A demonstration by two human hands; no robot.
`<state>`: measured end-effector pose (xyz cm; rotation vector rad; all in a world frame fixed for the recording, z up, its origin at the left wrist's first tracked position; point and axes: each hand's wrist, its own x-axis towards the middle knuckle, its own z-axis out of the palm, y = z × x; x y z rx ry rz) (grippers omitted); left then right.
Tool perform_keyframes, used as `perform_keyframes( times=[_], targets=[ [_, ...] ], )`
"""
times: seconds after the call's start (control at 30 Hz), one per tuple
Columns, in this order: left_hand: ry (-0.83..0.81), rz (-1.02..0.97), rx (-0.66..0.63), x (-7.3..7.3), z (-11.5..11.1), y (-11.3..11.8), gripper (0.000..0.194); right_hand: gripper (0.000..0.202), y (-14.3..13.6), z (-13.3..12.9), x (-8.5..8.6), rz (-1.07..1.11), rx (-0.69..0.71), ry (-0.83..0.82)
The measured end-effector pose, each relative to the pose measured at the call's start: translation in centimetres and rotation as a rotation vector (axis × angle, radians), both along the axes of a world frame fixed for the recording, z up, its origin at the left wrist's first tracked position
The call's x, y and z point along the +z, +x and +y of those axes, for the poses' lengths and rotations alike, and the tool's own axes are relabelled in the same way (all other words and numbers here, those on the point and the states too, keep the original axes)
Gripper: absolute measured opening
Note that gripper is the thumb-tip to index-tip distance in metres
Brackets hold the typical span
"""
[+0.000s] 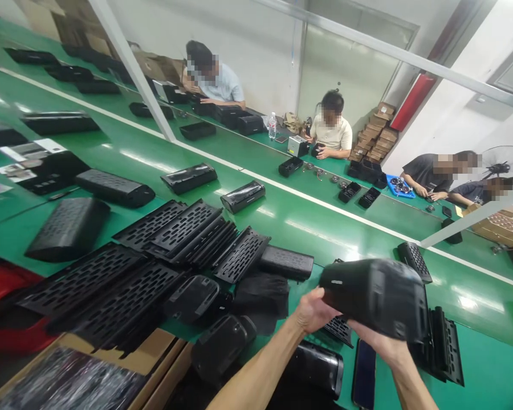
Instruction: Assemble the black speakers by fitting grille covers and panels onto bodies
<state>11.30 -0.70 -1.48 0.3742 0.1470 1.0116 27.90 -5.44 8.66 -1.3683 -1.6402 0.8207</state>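
Head view: we see the left hand [318, 312] and right hand [382, 343] both gripping one black casing [367, 293], held above the workbench [487, 356] close to its near edge. Its visible sides look closed up, so we judge the shell largely together, though blur hides detail; the loose perforated panels [188, 228] heaped left of it seem unfitted. By the near edge, an open cardboard box [156, 352] holds plastic-wrapped contents [64, 381]; toward the far edge, a blue tray [409, 195] carries round parts [400, 185].

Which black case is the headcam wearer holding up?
The blurred black case right of centre, pale mark on its side, held up by the left hand and right hand. The other cases nearby lie unheld.
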Motion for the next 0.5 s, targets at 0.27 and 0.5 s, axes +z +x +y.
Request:
perform_keyframes(
  times=[0.27, 0.5],
  targets=[
    [0.347, 0.702, 0.390, 2.6, -1.8, -4.5, 0.105, 0.098, -0.5, 1.6, 2.7, -0.903, 0.202, 0.304],
    [0.332, 0.796, 0.435, 3.4, -2.7, -5.7, 0.093, 0.107, 3.2, 1.0, 1.4, -0.588, 0.110, 0.050]
  ],
)
